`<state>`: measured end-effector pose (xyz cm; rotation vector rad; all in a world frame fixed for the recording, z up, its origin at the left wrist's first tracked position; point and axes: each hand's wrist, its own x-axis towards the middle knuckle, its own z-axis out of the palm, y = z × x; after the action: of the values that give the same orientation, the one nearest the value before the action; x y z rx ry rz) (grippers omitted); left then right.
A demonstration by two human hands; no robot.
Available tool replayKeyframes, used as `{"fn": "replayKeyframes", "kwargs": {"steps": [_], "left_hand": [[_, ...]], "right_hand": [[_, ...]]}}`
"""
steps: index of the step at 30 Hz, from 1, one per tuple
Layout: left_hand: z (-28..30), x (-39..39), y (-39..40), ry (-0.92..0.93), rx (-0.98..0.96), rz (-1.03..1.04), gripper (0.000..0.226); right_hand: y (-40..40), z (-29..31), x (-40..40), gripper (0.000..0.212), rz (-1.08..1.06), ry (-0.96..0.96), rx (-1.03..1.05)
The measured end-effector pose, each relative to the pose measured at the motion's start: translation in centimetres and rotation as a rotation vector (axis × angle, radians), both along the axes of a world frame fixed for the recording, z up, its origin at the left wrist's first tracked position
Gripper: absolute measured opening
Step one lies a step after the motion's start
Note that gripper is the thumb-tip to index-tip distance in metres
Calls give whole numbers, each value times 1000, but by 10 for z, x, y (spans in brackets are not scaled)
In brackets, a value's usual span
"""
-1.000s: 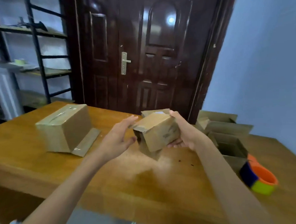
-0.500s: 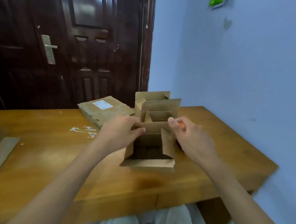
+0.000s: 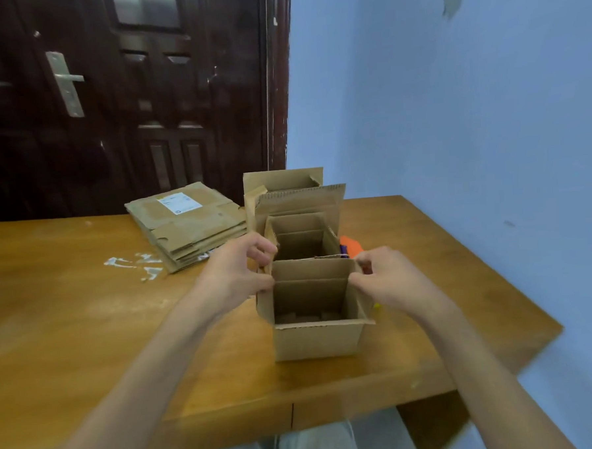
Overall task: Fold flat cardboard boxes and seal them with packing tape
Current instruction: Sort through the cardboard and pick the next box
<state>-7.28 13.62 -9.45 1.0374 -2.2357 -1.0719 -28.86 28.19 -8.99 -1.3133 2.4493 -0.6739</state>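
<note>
I have the box [image 3: 314, 312] standing open-topped on the table [image 3: 88, 338], right between my two hands. My left hand [image 3: 233, 274] pinches the top of its left wall, thumb and fingertips curled over the rim; my right hand [image 3: 381, 281] pinches the right wall's upper edge the same way. The top flaps are up, not yet folded in, and I can see down to the bottom, where the lower flaps look closed.

I take this as the squaring-up step: the box is formed and set down in line with the other open boxes [image 3: 299, 220] just beyond my fingertips. Whether its bottom is taped I cannot tell from here.

Next I would need the tape [image 3: 350, 247], whose orange edge peeks out just past my right fingers, behind the box. That calls for freeing my right hand while my left steadies the wall. The flat stack [image 3: 185, 223] lies beyond my left knuckles.
</note>
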Motion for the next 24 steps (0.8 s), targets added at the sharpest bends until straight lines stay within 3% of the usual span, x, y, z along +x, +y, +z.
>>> {"fn": "replayKeyframes", "kwargs": {"steps": [6,12,15,20,24], "left_hand": [[-15,-15,-9,96,-19,157,32],[-10,-4,-13,88,40,128,21],[3,21,-16,55,-9,118,27],[16,86,-24,-125,-235,203,44],[17,163,-36,-303,-418,363,48]], "right_hand": [[-20,0,-12,17,-33,-27,-57],[-15,13,0,75,-19,195,58],[-16,35,24,89,66,350,94],[-51,48,99,92,286,476,74],[-104,36,183,78,478,473,8]]}}
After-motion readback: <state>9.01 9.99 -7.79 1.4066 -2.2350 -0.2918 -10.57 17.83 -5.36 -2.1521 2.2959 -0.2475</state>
